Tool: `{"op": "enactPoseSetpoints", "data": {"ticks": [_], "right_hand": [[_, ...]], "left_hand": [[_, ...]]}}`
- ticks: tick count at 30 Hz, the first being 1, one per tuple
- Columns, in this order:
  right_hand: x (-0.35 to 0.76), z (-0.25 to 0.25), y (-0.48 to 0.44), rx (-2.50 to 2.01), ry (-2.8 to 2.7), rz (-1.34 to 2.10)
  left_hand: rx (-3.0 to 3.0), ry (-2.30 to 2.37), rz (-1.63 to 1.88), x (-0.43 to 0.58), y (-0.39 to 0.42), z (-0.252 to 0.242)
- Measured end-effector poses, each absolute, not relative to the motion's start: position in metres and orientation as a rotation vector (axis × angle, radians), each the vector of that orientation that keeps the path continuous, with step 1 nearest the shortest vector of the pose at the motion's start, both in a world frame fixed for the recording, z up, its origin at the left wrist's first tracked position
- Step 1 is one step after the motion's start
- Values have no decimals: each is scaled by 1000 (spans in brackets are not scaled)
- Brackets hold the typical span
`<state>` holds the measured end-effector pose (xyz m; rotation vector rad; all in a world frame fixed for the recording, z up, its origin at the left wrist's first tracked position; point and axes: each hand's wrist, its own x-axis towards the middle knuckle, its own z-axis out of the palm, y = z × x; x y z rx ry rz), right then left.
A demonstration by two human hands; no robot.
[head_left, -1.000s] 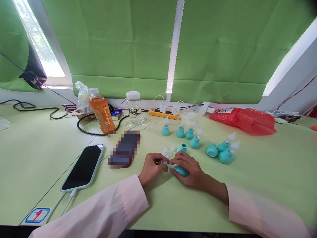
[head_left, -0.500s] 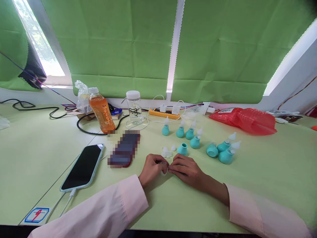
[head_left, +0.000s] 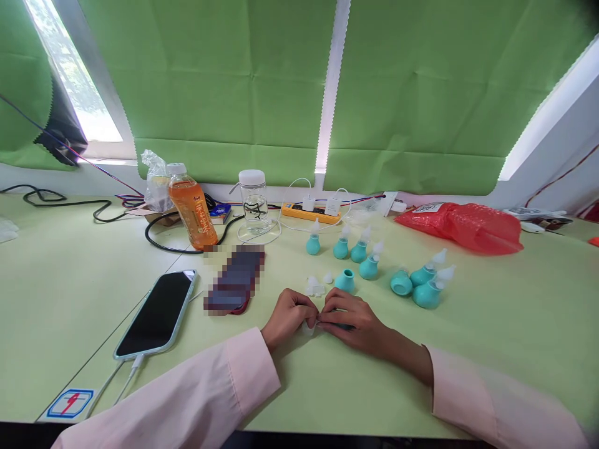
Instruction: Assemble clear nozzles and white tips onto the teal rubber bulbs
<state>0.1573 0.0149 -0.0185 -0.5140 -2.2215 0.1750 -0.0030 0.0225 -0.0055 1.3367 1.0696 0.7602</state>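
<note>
My left hand [head_left: 290, 317] is closed in a pinch on a small clear plastic piece [head_left: 309, 329], partly hidden by the fingers. My right hand [head_left: 353, 321] meets it fingertip to fingertip, its fingers pressed together at the edge of the same piece. Just beyond the hands stands a teal rubber bulb [head_left: 345, 282] with its mouth bare. Loose translucent parts [head_left: 315, 287] and a small white tip [head_left: 328, 278] lie to its left. Farther back are several teal bulbs with clear nozzles, such as this nasal aspirator [head_left: 369, 267]; another bulb [head_left: 401, 284] lies on its side at the right.
Left of my hands lie a dark phone [head_left: 236, 280] and a charging phone [head_left: 159, 315]. Behind them stand an orange drink bottle [head_left: 194, 215] and a clear water bottle [head_left: 255, 209]. A yellow power strip [head_left: 294, 212] and a red plastic bag [head_left: 468, 227] sit along the back.
My left fingers have curled over the clear piece, which now shows lower beneath them. The hands stay together in nearly the same spot, and the bulbs have not moved.
</note>
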Motion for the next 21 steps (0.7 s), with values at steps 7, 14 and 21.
{"op": "enactPoseSetpoints", "data": {"ticks": [7, 14, 21], "right_hand": [[157, -15, 12, -534, -2204, 113], [157, -17, 12, -504, -2180, 61], [155, -17, 13, -507, -2170, 67]], "left_hand": [[1295, 1106, 761, -2, 24, -3], [1247, 1140, 763, -2, 24, -2], [1204, 1088, 795, -3, 24, -4]]}}
